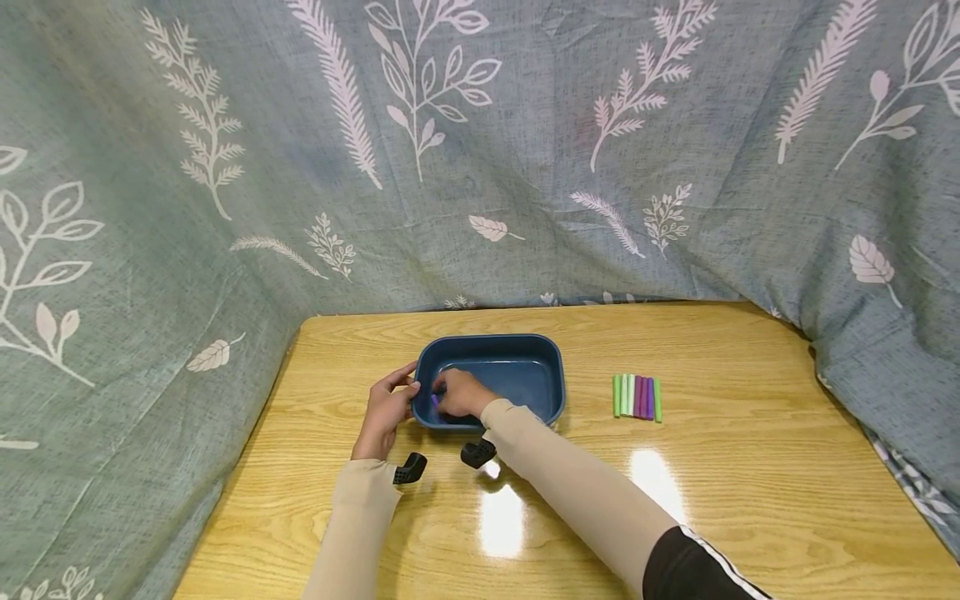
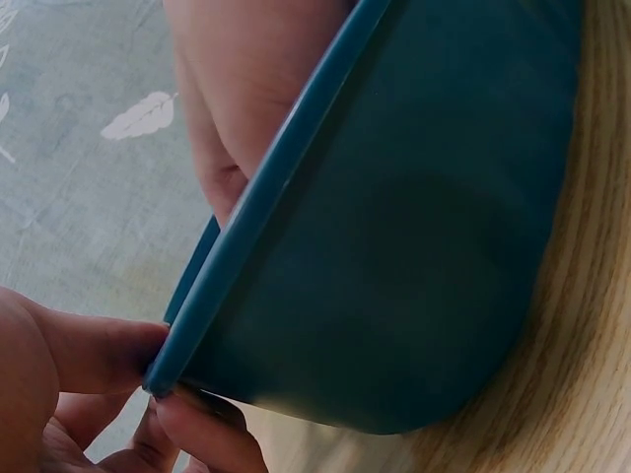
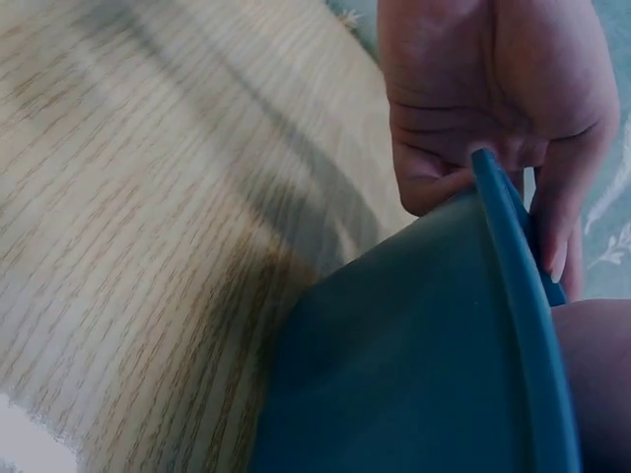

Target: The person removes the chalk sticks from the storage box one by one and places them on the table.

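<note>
A dark blue rectangular bin (image 1: 517, 379) stands on the wooden table. At its left end my left hand (image 1: 386, 414) holds the rim, thumb on the inner side and fingers outside; the left wrist view shows this pinch on the rim (image 2: 222, 271) up close. My right hand (image 1: 463, 394) reaches over the near wall into the bin's left part. Its curled fingers pinch a small purple stick (image 1: 435, 401), mostly covered by the hand. In both wrist views the bin's wall hides the right fingertips and the stick.
To the right of the bin, several thin sticks (image 1: 637, 397) in green, pale green, maroon and purple lie side by side on the table (image 1: 750, 467). A grey-green leaf-patterned cloth (image 1: 525, 167) hangs behind the table and along its sides.
</note>
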`<state>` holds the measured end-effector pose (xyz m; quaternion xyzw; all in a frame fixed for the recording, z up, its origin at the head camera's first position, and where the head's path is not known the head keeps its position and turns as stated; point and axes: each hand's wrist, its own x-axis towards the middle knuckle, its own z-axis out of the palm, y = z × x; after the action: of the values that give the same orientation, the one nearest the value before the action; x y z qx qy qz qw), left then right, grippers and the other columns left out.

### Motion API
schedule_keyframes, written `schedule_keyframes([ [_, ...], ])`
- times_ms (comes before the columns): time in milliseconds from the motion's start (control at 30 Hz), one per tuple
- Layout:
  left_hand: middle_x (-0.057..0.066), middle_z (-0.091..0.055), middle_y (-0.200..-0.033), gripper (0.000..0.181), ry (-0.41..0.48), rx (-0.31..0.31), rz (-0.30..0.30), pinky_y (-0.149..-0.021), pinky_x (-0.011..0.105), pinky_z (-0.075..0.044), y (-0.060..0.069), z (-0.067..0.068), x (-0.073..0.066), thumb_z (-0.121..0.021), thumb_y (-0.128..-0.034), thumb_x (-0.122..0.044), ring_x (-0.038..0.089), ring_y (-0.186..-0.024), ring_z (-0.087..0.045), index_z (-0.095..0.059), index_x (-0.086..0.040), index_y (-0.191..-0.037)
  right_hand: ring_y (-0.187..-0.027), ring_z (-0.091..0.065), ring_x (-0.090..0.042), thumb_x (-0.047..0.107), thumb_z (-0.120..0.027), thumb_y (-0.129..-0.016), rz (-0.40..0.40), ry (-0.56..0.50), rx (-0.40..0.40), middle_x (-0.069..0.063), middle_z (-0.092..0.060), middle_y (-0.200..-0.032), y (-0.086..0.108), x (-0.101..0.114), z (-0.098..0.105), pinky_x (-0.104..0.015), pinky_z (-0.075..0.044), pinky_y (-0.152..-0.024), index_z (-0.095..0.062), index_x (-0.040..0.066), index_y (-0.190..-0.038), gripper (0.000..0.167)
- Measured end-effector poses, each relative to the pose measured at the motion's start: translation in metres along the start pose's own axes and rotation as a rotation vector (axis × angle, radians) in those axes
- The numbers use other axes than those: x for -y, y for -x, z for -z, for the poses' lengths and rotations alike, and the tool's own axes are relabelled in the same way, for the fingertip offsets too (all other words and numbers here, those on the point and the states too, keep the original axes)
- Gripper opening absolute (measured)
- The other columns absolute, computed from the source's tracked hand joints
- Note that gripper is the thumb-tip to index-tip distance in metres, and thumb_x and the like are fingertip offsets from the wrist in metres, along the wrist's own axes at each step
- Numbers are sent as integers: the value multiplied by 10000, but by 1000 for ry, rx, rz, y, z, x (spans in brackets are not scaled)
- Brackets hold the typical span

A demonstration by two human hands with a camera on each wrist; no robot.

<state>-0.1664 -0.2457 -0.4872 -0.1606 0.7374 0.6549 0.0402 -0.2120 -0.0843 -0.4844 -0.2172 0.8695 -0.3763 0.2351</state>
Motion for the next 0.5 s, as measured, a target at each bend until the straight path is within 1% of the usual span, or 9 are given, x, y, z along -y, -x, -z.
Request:
schedule_keyframes([
  [133,70,-487,-1095,452,2,-2,-8,-564,208,-501,0,0,1,-559,-1065,-5,89,-668,-554,-572,-34,-1515,-800,-544,-178,45,-744,-924,23,31,-7,-123,-709,-1091,1,1,-1,-287,-452,-736,-722,5,-1178,258],
  [267,64,-495,-1084,448,15,-2,-6,-562,208,-503,0,-1,1,-565,-1060,1,78,-655,-562,-578,-22,-1507,-747,-519,-164,44,-743,-918,37,29,-13,-60,-629,-925,1,-1,-2,-285,-431,-703,-683,6,-1140,233],
  [333,62,-496,-1083,443,17,-4,-1,-565,210,-506,0,-1,1,-568,-1059,0,77,-665,-567,-585,-24,-1501,-740,-531,-156,24,-746,-911,34,0,-13,-44,-610,-889,1,-2,-2,-277,-435,-691,-663,7,-1134,239],
  [400,61,-492,-1084,441,20,-7,4,-567,209,-508,1,-1,1,-572,-1058,0,83,-684,-574,-589,-25,-1498,-744,-556,-154,0,-745,-909,25,-52,-7,-51,-626,-883,2,-3,-1,-271,-444,-681,-647,4,-1142,253],
  [500,67,-485,-1092,444,16,-6,-1,-570,211,-513,2,-1,-1,-579,-1057,-2,96,-734,-574,-580,-11,-1501,-760,-600,-147,-55,-752,-876,15,-130,-11,-79,-670,-885,3,-7,1,-248,-465,-666,-632,2,-1139,295],
])
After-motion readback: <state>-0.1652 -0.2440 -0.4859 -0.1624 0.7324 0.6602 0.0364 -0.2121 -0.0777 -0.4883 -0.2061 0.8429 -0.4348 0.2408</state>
